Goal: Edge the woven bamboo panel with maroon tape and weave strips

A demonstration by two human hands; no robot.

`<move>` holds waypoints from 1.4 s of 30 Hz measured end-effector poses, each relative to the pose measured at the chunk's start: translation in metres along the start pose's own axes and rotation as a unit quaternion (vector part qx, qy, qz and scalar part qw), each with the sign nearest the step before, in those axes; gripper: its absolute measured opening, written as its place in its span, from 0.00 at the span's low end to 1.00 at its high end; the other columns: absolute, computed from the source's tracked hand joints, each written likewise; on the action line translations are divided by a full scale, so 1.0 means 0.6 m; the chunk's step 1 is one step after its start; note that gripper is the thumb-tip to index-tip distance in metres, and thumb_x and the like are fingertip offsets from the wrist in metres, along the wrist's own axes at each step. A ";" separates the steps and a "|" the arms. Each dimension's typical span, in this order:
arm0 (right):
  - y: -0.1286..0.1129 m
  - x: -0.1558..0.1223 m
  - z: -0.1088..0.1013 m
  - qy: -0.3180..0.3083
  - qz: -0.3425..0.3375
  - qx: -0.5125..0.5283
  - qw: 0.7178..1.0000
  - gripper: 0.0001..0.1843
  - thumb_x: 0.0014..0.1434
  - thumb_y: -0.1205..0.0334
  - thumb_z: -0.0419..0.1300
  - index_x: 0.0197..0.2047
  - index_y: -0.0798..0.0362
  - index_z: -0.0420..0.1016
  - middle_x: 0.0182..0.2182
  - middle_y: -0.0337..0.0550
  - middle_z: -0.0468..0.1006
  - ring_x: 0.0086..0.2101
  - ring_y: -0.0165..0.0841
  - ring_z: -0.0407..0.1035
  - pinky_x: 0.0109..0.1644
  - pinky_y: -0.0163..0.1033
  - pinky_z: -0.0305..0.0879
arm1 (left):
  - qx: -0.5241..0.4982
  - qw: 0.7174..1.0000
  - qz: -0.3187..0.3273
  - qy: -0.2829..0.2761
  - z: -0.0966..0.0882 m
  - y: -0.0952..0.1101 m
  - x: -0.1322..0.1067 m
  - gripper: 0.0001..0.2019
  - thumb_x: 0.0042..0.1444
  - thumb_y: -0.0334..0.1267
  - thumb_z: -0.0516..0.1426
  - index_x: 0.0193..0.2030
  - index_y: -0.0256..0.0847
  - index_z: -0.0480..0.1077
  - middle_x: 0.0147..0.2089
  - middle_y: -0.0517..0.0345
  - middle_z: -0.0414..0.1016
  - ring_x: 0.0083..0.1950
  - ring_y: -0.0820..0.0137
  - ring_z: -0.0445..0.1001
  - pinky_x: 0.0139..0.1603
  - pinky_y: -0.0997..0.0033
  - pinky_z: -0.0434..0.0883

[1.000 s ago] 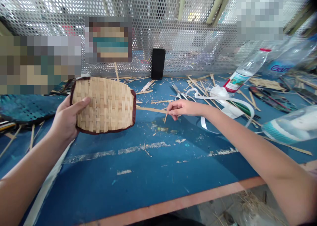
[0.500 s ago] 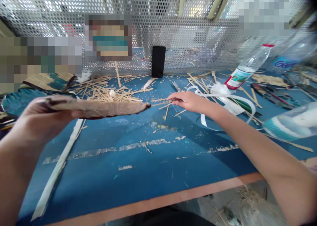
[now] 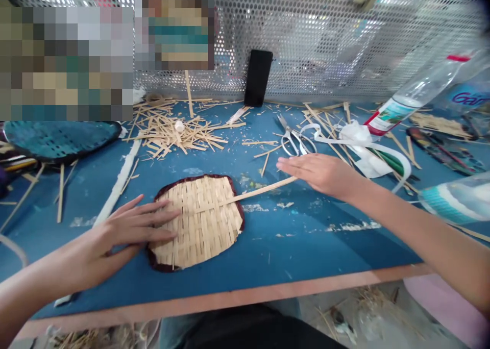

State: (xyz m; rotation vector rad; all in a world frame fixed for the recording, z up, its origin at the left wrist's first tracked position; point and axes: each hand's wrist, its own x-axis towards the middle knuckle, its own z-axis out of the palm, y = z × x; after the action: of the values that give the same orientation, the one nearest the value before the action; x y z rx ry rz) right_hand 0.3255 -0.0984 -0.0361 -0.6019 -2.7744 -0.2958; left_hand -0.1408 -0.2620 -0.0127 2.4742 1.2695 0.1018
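Note:
A woven bamboo mat with a dark brown rim lies flat on the blue table. My left hand rests open over its left side, fingers stretched and spread on the weave. From the mat's right side a thin bamboo strip runs up and right to my right hand. That hand is closed on the strip's far end; its thumb is hidden beneath. Just beyond the right fingers lies a pair of scissors, blades pointing away.
Loose bamboo strips are heaped at the back with a white cap on top. A black phone leans on the perforated metal screen. At right are a bottle, white ribbon and a palette. A teal woven piece sits left.
The mat, held up edge-on in my left hand before, now lies on the table, with that hand opened over it. The view has shifted, and the scissors show more fully.

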 end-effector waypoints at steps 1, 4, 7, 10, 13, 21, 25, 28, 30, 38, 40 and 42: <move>-0.003 -0.003 -0.004 -0.006 0.002 -0.013 1.000 0.33 0.68 0.74 0.51 0.72 0.44 0.58 0.63 0.42 0.72 0.56 0.39 0.74 0.58 0.50 0.72 | -0.006 1.000 -0.012 0.008 -0.001 0.003 0.001 0.26 0.67 0.33 0.48 0.63 0.69 0.69 0.71 0.72 0.64 0.73 0.60 0.61 0.76 0.45 0.47; -0.006 -0.014 -0.014 0.006 0.031 -0.046 0.998 0.27 0.68 0.65 0.58 0.69 0.49 0.65 0.60 0.46 0.76 0.53 0.42 0.76 0.54 0.50 0.73 | -0.001 1.000 -0.008 0.008 -0.009 0.006 0.008 0.24 0.66 0.33 0.50 0.60 0.68 0.72 0.69 0.70 0.67 0.70 0.60 0.65 0.76 0.46 0.49; -0.005 -0.025 -0.019 0.000 0.055 -0.062 0.997 0.15 0.69 0.61 0.56 0.56 0.51 0.77 0.51 0.48 0.82 0.47 0.43 0.79 0.50 0.50 0.73 | 0.018 1.000 0.004 0.002 -0.010 0.008 0.019 0.23 0.65 0.33 0.52 0.61 0.65 0.72 0.67 0.65 0.70 0.68 0.59 0.69 0.74 0.42 0.52; -0.008 -0.032 -0.015 -0.028 0.073 -0.043 0.996 0.15 0.70 0.63 0.53 0.53 0.52 0.79 0.50 0.50 0.83 0.45 0.45 0.79 0.49 0.52 0.72 | 0.034 0.998 0.001 0.050 -0.004 0.023 0.035 0.21 0.66 0.34 0.52 0.61 0.60 0.72 0.63 0.62 0.75 0.62 0.59 0.74 0.71 0.45 0.59; -0.012 -0.034 -0.007 -0.025 0.077 -0.029 0.996 0.18 0.69 0.68 0.51 0.56 0.53 0.78 0.50 0.52 0.83 0.46 0.44 0.79 0.50 0.52 0.72 | 0.059 0.994 -0.019 0.086 0.004 0.050 0.052 0.19 0.68 0.38 0.50 0.62 0.55 0.71 0.58 0.58 0.78 0.57 0.59 0.76 0.63 0.51 0.66; -0.004 -0.045 0.003 -0.019 -0.018 -0.073 0.997 0.18 0.68 0.73 0.50 0.51 0.53 0.79 0.50 0.47 0.83 0.48 0.39 0.79 0.52 0.48 0.70 | 0.173 0.981 -0.023 0.080 0.028 0.080 0.070 0.21 0.70 0.43 0.47 0.66 0.54 0.68 0.46 0.53 0.77 0.47 0.58 0.74 0.50 0.56 0.65; 0.003 -0.051 0.004 -0.034 -0.003 -0.048 0.998 0.14 0.69 0.66 0.54 0.51 0.51 0.79 0.51 0.46 0.83 0.49 0.40 0.78 0.53 0.49 0.69 | 0.178 0.980 -0.028 0.087 0.034 0.081 0.070 0.20 0.70 0.43 0.47 0.64 0.54 0.70 0.45 0.51 0.74 0.47 0.57 0.72 0.50 0.56 0.63; 0.003 -0.054 0.002 -0.032 0.029 -0.036 0.998 0.13 0.69 0.60 0.56 0.52 0.51 0.79 0.52 0.47 0.82 0.50 0.42 0.77 0.54 0.50 0.69 | 0.156 0.984 -0.029 0.077 0.031 0.079 0.070 0.19 0.70 0.43 0.47 0.63 0.54 0.70 0.50 0.50 0.73 0.48 0.59 0.72 0.50 0.57 0.64; 0.002 -0.055 -0.003 -0.022 0.060 -0.035 0.997 0.15 0.69 0.57 0.56 0.54 0.52 0.78 0.52 0.49 0.81 0.51 0.44 0.76 0.55 0.51 0.68 | 0.136 0.987 -0.023 0.076 0.027 0.076 0.073 0.19 0.70 0.42 0.47 0.62 0.53 0.71 0.54 0.49 0.71 0.49 0.58 0.72 0.51 0.56 0.65; -0.037 0.005 -0.031 -0.099 0.119 0.112 0.982 0.15 0.67 0.52 0.57 0.48 0.49 0.79 0.46 0.47 0.82 0.47 0.44 0.75 0.53 0.51 0.66 | 0.094 0.995 0.005 0.034 0.009 0.052 0.146 0.16 0.70 0.45 0.49 0.50 0.39 0.74 0.47 0.48 0.74 0.49 0.58 0.74 0.52 0.58 0.68; -0.059 0.041 -0.027 -0.123 0.111 0.154 0.974 0.14 0.67 0.52 0.58 0.48 0.50 0.78 0.46 0.48 0.81 0.47 0.44 0.73 0.52 0.49 0.64 | 0.072 0.997 0.014 0.006 0.006 0.045 0.165 0.15 0.69 0.44 0.50 0.44 0.38 0.73 0.44 0.49 0.74 0.46 0.59 0.75 0.48 0.60 0.69; -0.079 0.079 -0.016 -0.151 0.109 0.193 0.963 0.12 0.67 0.52 0.58 0.45 0.51 0.76 0.43 0.47 0.81 0.43 0.42 0.72 0.49 0.47 0.62 | 0.038 0.999 0.028 -0.010 0.003 0.039 0.175 0.13 0.68 0.42 0.50 0.42 0.39 0.73 0.42 0.51 0.74 0.44 0.62 0.74 0.46 0.62 0.68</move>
State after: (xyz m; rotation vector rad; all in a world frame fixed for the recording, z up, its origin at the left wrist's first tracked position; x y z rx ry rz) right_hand 0.2660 -0.1253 -0.0185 -0.8965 -2.8903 0.4103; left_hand -0.0598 -0.1913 -0.0167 2.5686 1.2183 0.0447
